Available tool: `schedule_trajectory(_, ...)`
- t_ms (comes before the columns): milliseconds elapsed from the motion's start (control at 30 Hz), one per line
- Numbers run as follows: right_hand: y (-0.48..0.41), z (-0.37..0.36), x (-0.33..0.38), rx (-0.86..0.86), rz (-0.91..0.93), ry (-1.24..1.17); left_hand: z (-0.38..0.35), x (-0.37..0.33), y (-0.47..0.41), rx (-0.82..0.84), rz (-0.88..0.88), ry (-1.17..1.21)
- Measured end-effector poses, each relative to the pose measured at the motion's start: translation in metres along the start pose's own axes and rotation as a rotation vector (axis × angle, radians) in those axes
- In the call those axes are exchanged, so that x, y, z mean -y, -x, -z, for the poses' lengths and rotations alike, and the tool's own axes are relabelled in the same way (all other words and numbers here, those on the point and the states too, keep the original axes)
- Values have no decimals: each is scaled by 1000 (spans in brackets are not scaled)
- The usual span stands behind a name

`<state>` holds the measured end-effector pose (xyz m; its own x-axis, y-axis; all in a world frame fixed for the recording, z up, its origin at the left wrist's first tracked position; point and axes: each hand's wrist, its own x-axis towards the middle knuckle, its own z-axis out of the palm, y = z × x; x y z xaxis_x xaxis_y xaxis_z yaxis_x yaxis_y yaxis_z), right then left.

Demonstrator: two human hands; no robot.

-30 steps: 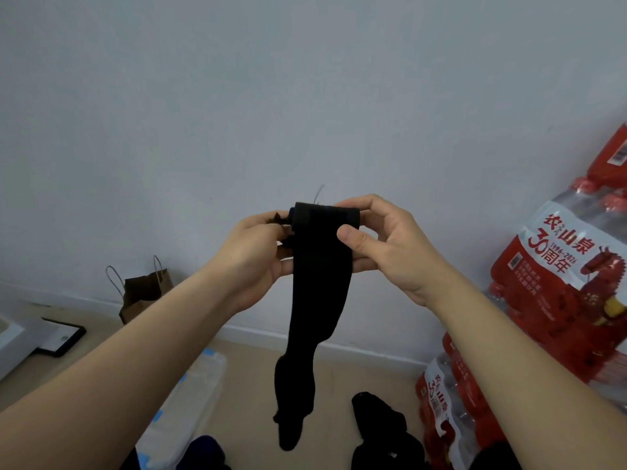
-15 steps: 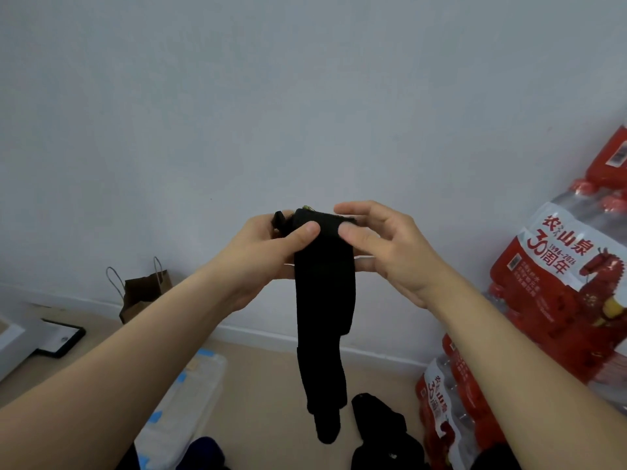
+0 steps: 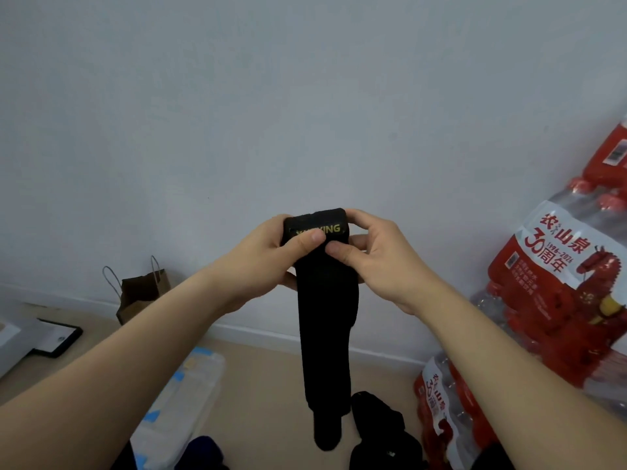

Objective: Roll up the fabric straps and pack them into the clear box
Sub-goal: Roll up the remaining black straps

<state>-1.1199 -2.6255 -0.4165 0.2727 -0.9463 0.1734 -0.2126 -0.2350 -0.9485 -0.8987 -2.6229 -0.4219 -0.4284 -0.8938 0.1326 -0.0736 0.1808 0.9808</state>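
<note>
A black fabric strap (image 3: 325,320) hangs in front of me, its top end rolled into a small coil with yellow lettering. My left hand (image 3: 268,259) grips the coil from the left, thumb pressed on its front. My right hand (image 3: 373,256) pinches it from the right, fingers curled over the top. The strap's loose tail dangles toward the floor. A clear box (image 3: 183,395) with blue clips lies on the floor at lower left. More black straps (image 3: 380,425) lie in a heap on the floor below the tail.
Red-wrapped packs of water bottles (image 3: 559,293) are stacked at the right against the wall. A brown paper bag (image 3: 140,293) stands by the skirting at left, with a flat black-framed item (image 3: 57,337) on the floor beside it.
The coil has grown and turned so its yellow lettering faces me. The hanging tail is shorter and has risen. Both thumbs have shifted onto the front of the roll.
</note>
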Motion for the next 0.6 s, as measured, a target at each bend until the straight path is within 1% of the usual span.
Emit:
schedule_trajectory(100, 0, -10, -1, 5, -43, -90, -8, 6, -2, -227, -44, -107)
schedule_trajectory(133, -1, -13, -1, 3, -65, -131, -9, 8, -3, -264, -73, -150)
schedule_trajectory(200, -4, -15, 2, 6, -125, -231, -8, 9, -6, -286, -114, -194)
schedule_trajectory(300, -4, -14, 9, 40, -202, -377, -1, 6, -6, -222, -148, -211)
schedule_trajectory(367, -1, -14, 10, 57, -205, -380, 3, 5, -4, -175, -191, -240)
schedule_trajectory(433, 1, -16, 10, 24, -128, -288, 7, 2, -3, -149, -194, -198)
schedule_trajectory(500, 1, -17, 12, -25, -18, -195, 11, -3, -3, -107, -102, -11)
schedule_trajectory(533, 1, -18, 13, -46, 34, -150, 13, -6, -3, -55, -35, 58)
schedule_trajectory(600, 1, -16, 14, -62, 120, -60, 19, -8, -1, 58, 25, 42)
